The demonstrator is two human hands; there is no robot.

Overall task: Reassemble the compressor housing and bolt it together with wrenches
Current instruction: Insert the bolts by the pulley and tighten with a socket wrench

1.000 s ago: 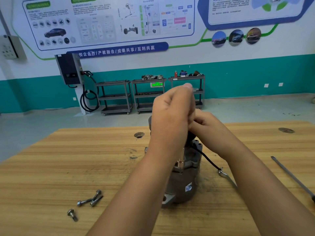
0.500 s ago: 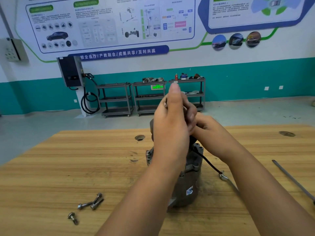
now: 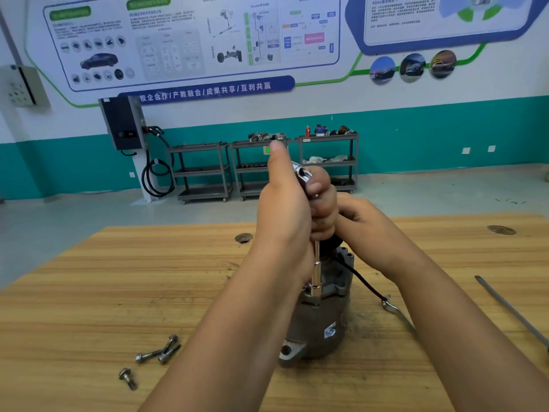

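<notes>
Left hand [image 3: 285, 209]: I grip one wrench [image 3: 316, 264].
Right hand [image 3: 367, 226]: my fingers hide; cannot tell.
Bolts [image 3: 148, 356]: four on desk [image 3: 89, 292].
Compressor [image 3: 320, 328]: one.

grey compressor housing [image 3: 319, 325], silver bolts [image 3: 157, 353], striped wooden table [image 3: 118, 292]

I count one compressor housing [image 3: 318, 319] on the bench [image 3: 89, 292], one socket wrench [image 3: 316, 272] in my fingers [image 3: 323, 208], one long steel bar [image 3: 511, 310], one lone bolt [image 3: 127, 379], a crossed heap of bolts [image 3: 159, 350] (two, maybe three), and three shelf carts [image 3: 202, 171] beyond.
</notes>
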